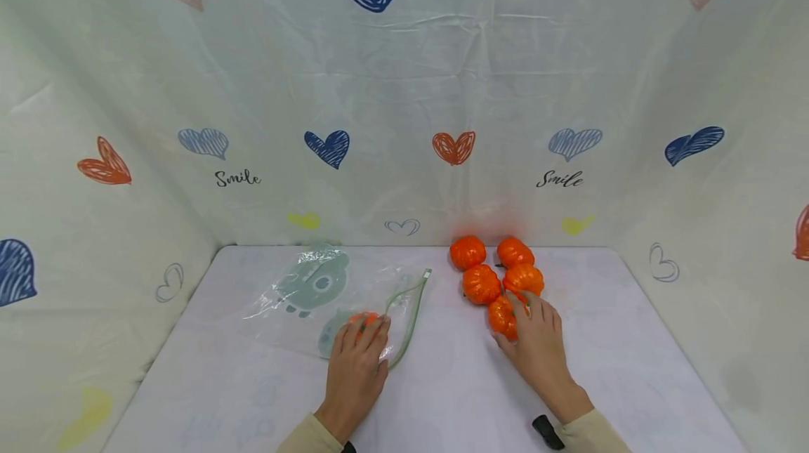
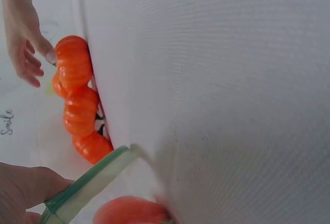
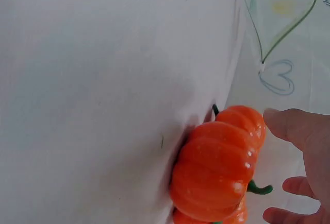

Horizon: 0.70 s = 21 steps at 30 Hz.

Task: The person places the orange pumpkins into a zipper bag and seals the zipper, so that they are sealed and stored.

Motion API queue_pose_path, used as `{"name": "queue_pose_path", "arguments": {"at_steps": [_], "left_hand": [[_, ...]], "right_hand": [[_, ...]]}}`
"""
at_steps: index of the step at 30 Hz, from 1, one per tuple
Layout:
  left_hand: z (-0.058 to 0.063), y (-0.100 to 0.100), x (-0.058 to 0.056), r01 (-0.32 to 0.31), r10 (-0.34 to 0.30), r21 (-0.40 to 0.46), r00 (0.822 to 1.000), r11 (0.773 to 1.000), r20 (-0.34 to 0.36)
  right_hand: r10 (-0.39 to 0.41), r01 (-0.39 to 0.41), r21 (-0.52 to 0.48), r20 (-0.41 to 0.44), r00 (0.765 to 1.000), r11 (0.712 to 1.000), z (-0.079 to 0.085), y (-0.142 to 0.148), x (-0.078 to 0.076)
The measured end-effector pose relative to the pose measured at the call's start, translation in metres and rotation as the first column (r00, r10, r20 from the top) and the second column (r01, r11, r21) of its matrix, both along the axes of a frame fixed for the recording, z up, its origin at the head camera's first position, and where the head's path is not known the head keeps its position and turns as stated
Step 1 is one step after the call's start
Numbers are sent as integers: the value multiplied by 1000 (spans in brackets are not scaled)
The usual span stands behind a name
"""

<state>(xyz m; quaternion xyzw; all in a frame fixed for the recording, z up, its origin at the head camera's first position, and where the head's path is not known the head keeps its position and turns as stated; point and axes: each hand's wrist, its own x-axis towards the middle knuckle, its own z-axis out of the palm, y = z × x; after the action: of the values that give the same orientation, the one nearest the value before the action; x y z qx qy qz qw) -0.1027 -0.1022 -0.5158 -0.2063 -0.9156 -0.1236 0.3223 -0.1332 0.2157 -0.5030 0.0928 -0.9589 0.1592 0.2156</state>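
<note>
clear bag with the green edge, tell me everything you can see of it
The bag is see-through, glossy and plastic-looking, with pale green printed shapes and a green edge along its mouth. It lies on the white table, left of the loose pumpkins, mouth parted. One orange pumpkin is inside; the left hand touches the edge, its grip unclear.

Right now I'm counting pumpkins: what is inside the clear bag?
Inside the clear bag, one orange pumpkin shows. In the head view the left grip partly covers it, hiding whatever lies beneath.
</note>
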Motion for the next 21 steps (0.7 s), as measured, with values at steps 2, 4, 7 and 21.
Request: {"name": "queue_pose_path", "arguments": {"at_steps": [2,4,7,21], "left_hand": [[0,0,0,0,0,-2,1000,1000,2],[1,0,0,0,0,-2,1000,1000,4],[1,0,0,-1,1,0,1000,1000,8],[0,-1,-1,-4,4,-2,1000,1000,-16]], "right_hand": [[-19,19,-3,21,1000,1000,-1,7,2],[-38,38,-3,47,998,999,-2,13,3],[-70,69,12,96,993,998,-5,19,5],[-150,160,-21,255,955,987,-20,20,3]]}}
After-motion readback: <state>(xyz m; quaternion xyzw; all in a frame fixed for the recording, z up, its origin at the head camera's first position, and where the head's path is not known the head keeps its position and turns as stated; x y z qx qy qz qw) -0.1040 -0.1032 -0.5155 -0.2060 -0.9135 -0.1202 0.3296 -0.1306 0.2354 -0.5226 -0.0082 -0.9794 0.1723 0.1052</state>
